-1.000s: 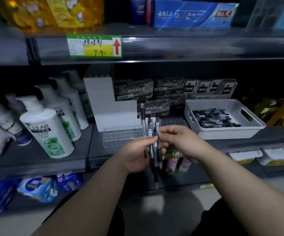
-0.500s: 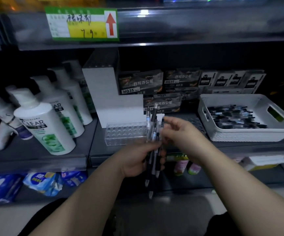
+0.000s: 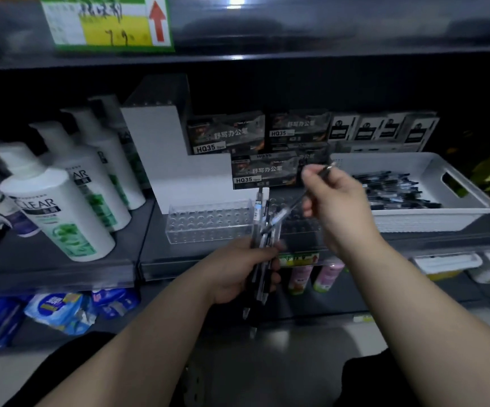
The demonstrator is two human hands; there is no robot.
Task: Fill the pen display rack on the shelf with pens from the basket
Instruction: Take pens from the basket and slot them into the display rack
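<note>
Pen display rack (image 3: 205,223): clear plastic block with rows of round holes, lying lengthwise at the front edge of the shelf board (image 3: 61,259). Its front wall is just behind the lip. The holes in its left part show unfilled; its right part is hidden behind the hands. There is open air above the rack up to the upper shelf (image 3: 325,39), and bare board to its left.

In front of the rack's middle, the left hand (image 3: 237,271) is wrapped round a bundle of pens (image 3: 257,210). They are dark-barrelled, upright, tops over the rack and tips hanging below the fist. There are about five, but blur makes the exact count unclear.

The right hand (image 3: 334,207), over the rack's right end, pinches a single pen (image 3: 292,205) between thumb and fingers. The pen is tilted, its lower end at the bundle's tops. I cannot tell whether it is clear of them.

Right of the rack is one white basket (image 3: 472,198) with a cut-out handle. It holds a heap of loose pens (image 3: 393,192), too many to count.

Behind the rack:
- one stepped white riser (image 3: 179,163)
- three dark HQ35 boxes (image 3: 226,133)
- four pale boxes (image 3: 384,130) further right

Left of the rack are at least three white pump bottles (image 3: 58,212) in a row. One green-yellow price tag (image 3: 105,22) with a red arrow is on the upper shelf.
</note>
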